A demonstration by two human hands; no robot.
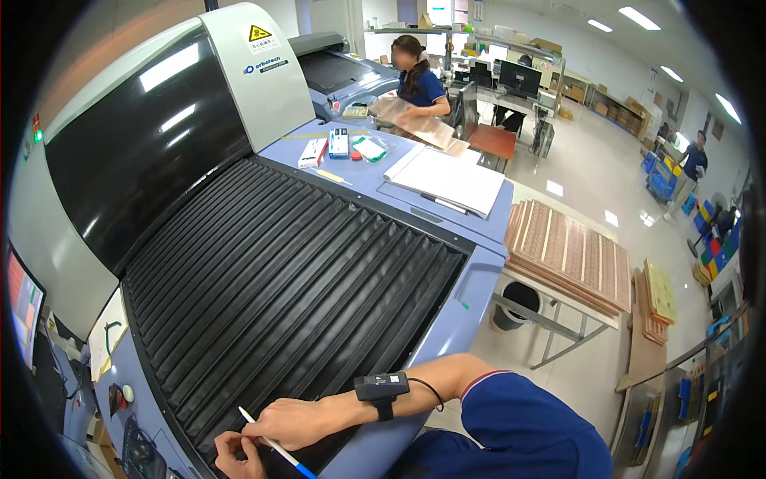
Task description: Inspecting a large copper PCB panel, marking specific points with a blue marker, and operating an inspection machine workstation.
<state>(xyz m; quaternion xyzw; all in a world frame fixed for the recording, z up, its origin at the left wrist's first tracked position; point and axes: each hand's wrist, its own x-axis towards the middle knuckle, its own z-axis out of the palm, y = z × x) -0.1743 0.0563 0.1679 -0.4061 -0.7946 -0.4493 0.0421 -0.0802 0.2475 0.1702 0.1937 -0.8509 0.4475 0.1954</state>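
Observation:
Low in the head view, my right hand (294, 423) is closed around a slim white pen (281, 452) with a blue end. One end of the pen points up and left past my knuckles, and the blue end slants down to the right. Close against its fingertips is my left hand (238, 457), its fingers curled together; whatever they pinch, if anything, is hidden. Both hands are over the near edge of a black pleated bellows cover (295, 279) on a large machine. A black device (381, 387) is strapped to my right wrist.
A white paper pad (447, 177), small boxes (339, 144) and a yellow stick (331, 176) lie on the machine's blue ledge. Stacked copper-coloured panels (570, 251) rest on a table at right, above a bin (517, 306). A co-worker (419, 80) handles panels beyond.

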